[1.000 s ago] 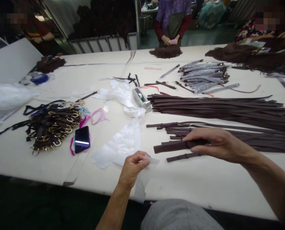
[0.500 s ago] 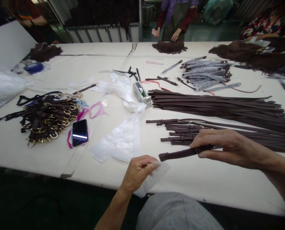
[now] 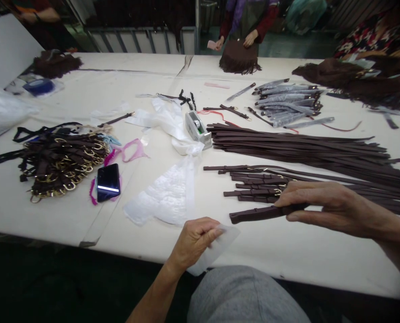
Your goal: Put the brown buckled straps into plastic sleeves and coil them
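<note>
Near the table's front edge, my left hand [image 3: 197, 242] pinches a thin, translucent white sheet [image 3: 216, 246], which hangs down over the edge. To its right, my right hand [image 3: 324, 206] is closed on a folded dark brown strap [image 3: 254, 214], whose looped end points left toward the sheet. The strap and the sheet are apart. Just behind my right hand lie several brown straps with gold buckles [image 3: 254, 186]. Beyond them is a thick bundle of long brown straps [image 3: 294, 146]. A white padded sheet [image 3: 166, 193] lies behind my left hand.
A tape dispenser [image 3: 198, 129] stands mid-table. To the left are a phone [image 3: 108, 183] and a heap of brown straps with gold hooks [image 3: 63, 161]. Plastic-wrapped straps [image 3: 287, 103] lie at the back right. Across the table, a co-worker's hands [image 3: 250, 38] handle a fringed brown piece [image 3: 240, 56].
My right hand has shifted slightly right with the folded strap, away from the sheet. My left hand keeps its pinch. The co-worker has lifted the fringed brown piece more upright.
</note>
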